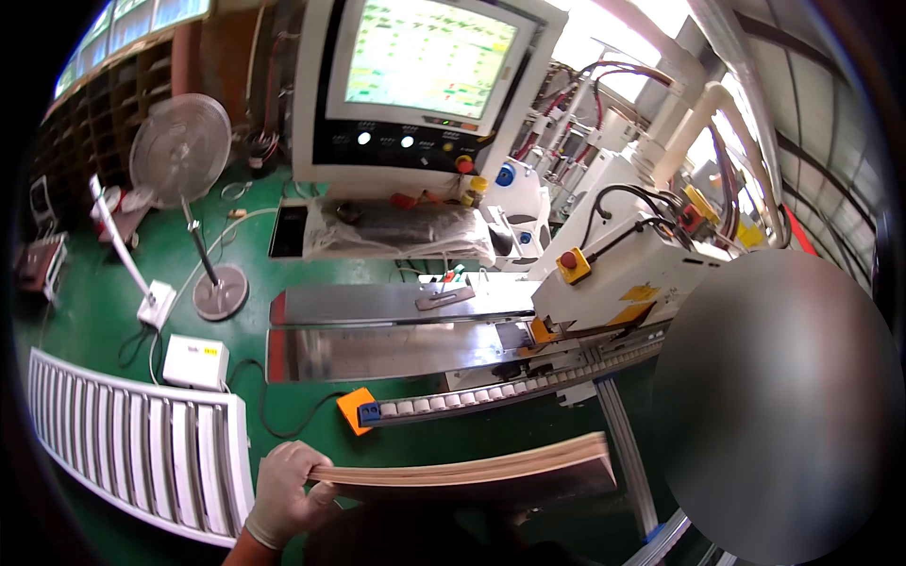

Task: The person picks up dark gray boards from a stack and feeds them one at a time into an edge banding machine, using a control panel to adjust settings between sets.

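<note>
My left hand (291,488), in a pale glove, is closed around the left end of a stack of wooden panels (472,471). Light layered edges of the panels face up, and their dark faces drop away below. The stack spans the lower middle in front of my body, its right end higher than the gripped end. My right hand is not in view. A large, blurred grey rounded shape (779,406) fills the right side very close by, and I cannot make out what it is.
Ahead is a machine with a metal bed (396,349), a roller rail (491,391) and a control screen (429,57). A red stop button (568,259) sits on its housing. White slatted rollers (142,434) run at left, near a standing fan (181,151) and a white box (195,362).
</note>
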Demonstrator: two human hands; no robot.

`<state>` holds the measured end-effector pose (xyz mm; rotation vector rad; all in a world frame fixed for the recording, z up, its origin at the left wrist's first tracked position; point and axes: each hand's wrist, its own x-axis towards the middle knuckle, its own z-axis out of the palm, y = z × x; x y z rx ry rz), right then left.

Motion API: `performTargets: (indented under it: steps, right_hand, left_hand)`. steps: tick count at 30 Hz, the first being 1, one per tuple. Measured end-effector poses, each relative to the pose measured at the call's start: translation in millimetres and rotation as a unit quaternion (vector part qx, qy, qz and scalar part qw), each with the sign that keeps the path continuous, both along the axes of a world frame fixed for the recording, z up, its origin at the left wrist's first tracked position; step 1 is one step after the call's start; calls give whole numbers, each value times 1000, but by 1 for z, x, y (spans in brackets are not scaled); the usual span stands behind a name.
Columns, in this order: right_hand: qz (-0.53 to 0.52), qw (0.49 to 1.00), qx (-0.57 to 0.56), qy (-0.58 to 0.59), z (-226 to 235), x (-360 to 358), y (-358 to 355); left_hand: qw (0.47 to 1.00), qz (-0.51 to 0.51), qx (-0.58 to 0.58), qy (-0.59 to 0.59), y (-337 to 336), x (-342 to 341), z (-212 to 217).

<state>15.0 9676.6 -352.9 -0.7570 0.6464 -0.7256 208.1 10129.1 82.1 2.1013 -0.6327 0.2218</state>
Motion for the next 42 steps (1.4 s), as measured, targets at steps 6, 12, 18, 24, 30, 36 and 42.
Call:
performTargets:
  steps: [6, 12, 18, 24, 30, 36, 42]
  right_hand:
    - [-1, 988, -12, -157, -20, -1, -16]
    - [-73, 995, -41, 52, 107, 98, 18]
    - [247, 959, -126, 55, 295, 178, 56]
    - [545, 793, -271, 39, 442, 205, 116]
    - [667, 742, -56, -50, 482, 214, 166]
    - [715, 669, -175, -102, 470, 243, 185]
    - [519, 632, -571, 73, 454, 244, 168]
  left_hand:
    - [977, 83, -124, 154, 67, 6, -70]
    - [906, 231, -295, 198, 156, 1, -194]
    - [800, 336, -425, 256, 224, 41, -251]
    - [729, 232, -549, 335, 228, 5, -297]
    - [618, 280, -647, 348, 193, -34, -313]
    - [638, 303, -668, 234, 230, -76, -310]
    - [712, 324, -587, 207, 225, -90, -241]
